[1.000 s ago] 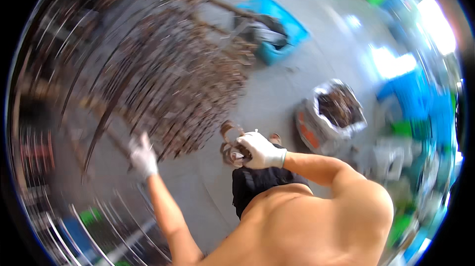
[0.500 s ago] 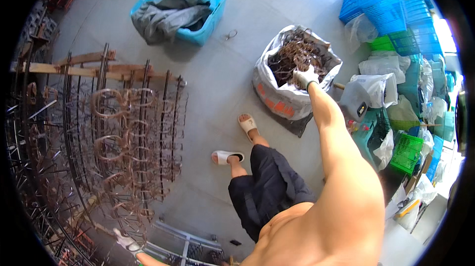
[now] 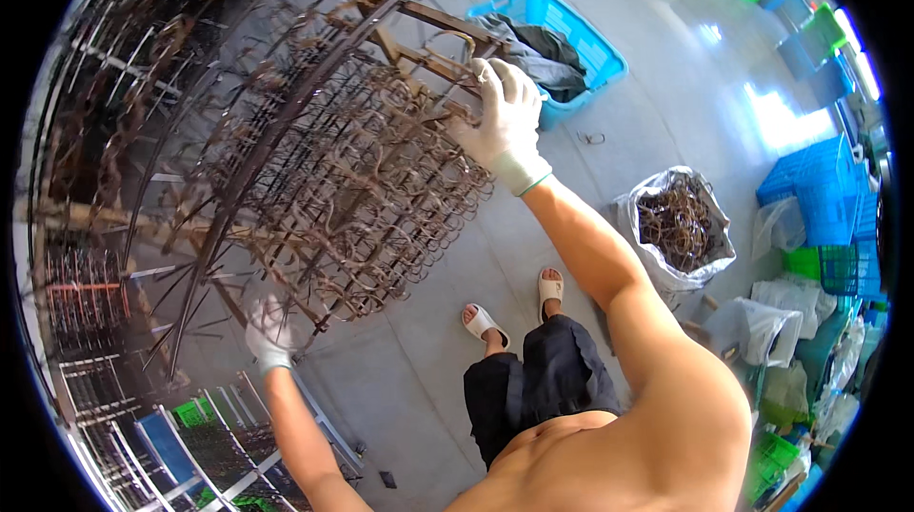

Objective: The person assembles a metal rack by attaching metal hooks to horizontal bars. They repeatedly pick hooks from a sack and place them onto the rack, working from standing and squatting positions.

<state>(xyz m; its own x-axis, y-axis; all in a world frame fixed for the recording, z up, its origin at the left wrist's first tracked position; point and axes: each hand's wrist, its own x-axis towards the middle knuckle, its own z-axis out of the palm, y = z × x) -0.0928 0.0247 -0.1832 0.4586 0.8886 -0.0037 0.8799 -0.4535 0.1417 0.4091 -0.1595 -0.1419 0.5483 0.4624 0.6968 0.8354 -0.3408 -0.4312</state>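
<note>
My right hand, in a white glove, is at the upper right end of a rack of brown looped pieces. Its fingers are bent beside a wooden bar, and a thin brown loop arcs up to the fingertips. What lies in the grip is hidden. My left hand, also gloved, is at the rack's lower left end, near another loop. Motion blur keeps its grip from showing. Many brown pieces hang in rows between both hands, on dark rods.
A white sack of tangled brown pieces stands on the floor to the right. Beyond the rack is a blue basket with dark cloth. Blue crates and plastic bags line the right side. More racks stand at left.
My right hand has left the sack and reached across to the rack's upper end. The view has turned left, so the rack appears nearer and more central. My left hand stays near the rack's lower end.
</note>
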